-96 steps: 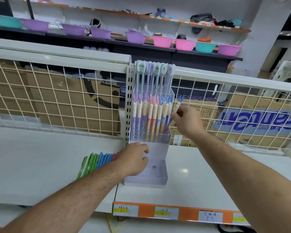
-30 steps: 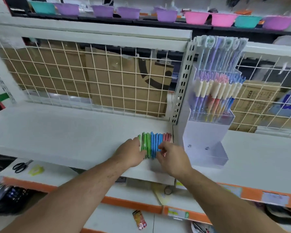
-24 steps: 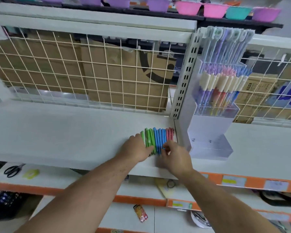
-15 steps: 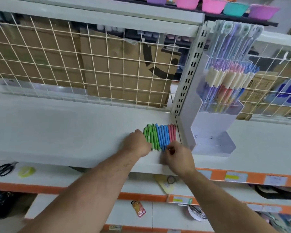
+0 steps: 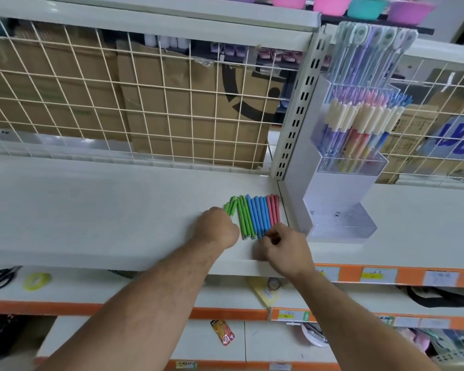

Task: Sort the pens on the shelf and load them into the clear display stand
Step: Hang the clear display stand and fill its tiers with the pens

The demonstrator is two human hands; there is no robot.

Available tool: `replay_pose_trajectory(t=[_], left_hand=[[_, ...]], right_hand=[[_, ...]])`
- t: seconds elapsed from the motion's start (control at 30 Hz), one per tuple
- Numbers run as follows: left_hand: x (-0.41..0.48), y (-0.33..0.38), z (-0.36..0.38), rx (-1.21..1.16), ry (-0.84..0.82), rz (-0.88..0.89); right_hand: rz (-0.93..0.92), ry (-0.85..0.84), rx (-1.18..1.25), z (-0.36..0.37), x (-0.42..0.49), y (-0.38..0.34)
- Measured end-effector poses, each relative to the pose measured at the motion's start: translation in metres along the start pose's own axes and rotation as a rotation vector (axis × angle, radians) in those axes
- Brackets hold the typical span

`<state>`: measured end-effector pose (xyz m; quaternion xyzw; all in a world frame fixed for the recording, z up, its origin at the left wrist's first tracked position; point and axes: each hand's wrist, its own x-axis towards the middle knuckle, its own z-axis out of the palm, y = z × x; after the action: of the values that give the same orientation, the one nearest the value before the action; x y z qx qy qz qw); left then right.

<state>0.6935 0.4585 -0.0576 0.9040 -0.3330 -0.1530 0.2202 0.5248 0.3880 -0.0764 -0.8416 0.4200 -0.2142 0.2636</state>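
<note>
**Q:** What lies nearest the viewer?

**A:** Two bare forearms reach up from the lower edge. Below them, on a lower shelf at far left, lie black scissors (image 5: 0,277) and a yellow tape roll (image 5: 36,281).

**Q:** How are the hands posed?

**A:** The left hand (image 5: 216,227) is curled, knuckles toward the camera, and rests against the left end of the pen row. Its fingers are hidden, so it cannot be told whether it holds anything. The right hand (image 5: 281,247) has thumb and fingers bunched in a pinch on the near ends of the red pens (image 5: 273,210).

**Q:** Where are the pens?

**A:** They lie flat, side by side, on the white shelf (image 5: 91,204), grouped by colour. From left to right these are the green pens (image 5: 243,218), the blue pens (image 5: 259,214) and the red pens. The two leftmost green ones lie slightly askew.

**Q:** And the clear display stand (image 5: 343,188)?

**A:** It stands just right of the row, beside the perforated upright (image 5: 298,113). Its upper tier is packed with upright pastel pens (image 5: 359,124), and taller pens rise behind them. The low front tray is blurred.

**Q:** What is behind?

**A:** A wire grid (image 5: 145,103), then cardboard boxes (image 5: 193,108). Farthest off, at the top, is a row of coloured bowls (image 5: 364,6).
</note>
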Motion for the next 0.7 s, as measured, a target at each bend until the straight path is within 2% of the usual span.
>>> replay_pose_trajectory(t=[0.27,0.53,0.7], left_hand=[[0.0060,0.0013,0.0054,0.043,0.025,-0.022],[0.0038,0.0006,0.0065,0.237,0.005,0.054],[0.0050,-0.0021,0.0007,0.080,-0.013,-0.015]], right_hand=[[0.011,0.005,0.047,0.0003,0.0006,0.0035],[0.023,0.005,0.071,0.0010,-0.0002,0.0048],[0.050,-0.006,0.107,-0.0013,-0.0003,0.0030]])
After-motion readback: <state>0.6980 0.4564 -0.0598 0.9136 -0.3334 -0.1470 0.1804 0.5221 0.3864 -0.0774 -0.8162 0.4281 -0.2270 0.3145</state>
